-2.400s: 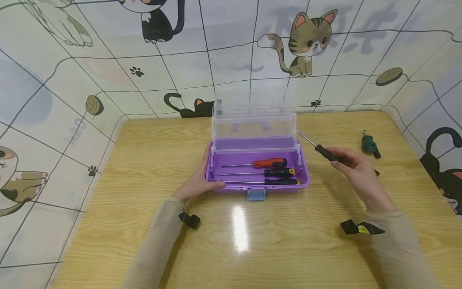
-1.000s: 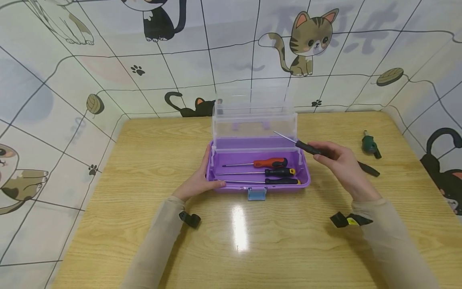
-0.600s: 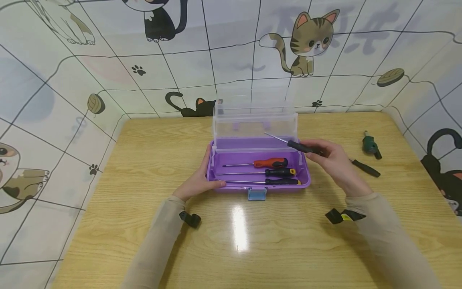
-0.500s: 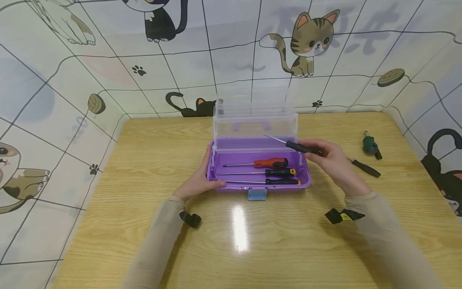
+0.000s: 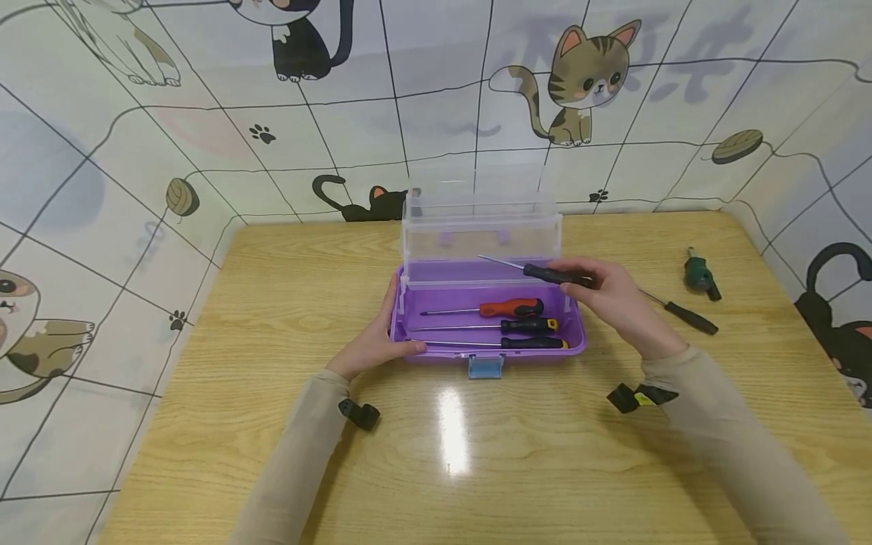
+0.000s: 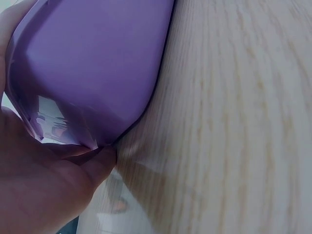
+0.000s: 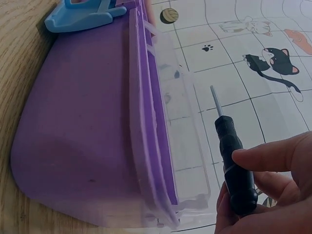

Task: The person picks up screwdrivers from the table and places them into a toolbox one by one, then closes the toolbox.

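Holding one screwdriver [image 5: 540, 274], one toolbox [image 5: 453, 295]

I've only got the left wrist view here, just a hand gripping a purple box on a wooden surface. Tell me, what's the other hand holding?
Observer: In the head view, the right hand holds a black-handled screwdriver.

Operator: And what's inside the purple box?

Observer: Three tools lie side by side in it: a red screwdriver and two black, yellow-ended screwdrivers.

Operator: Anything lying outside it?

Observer: Yes, to the right of the box, a short green tool and, nearer the person, a loose screwdriver with a dark handle.
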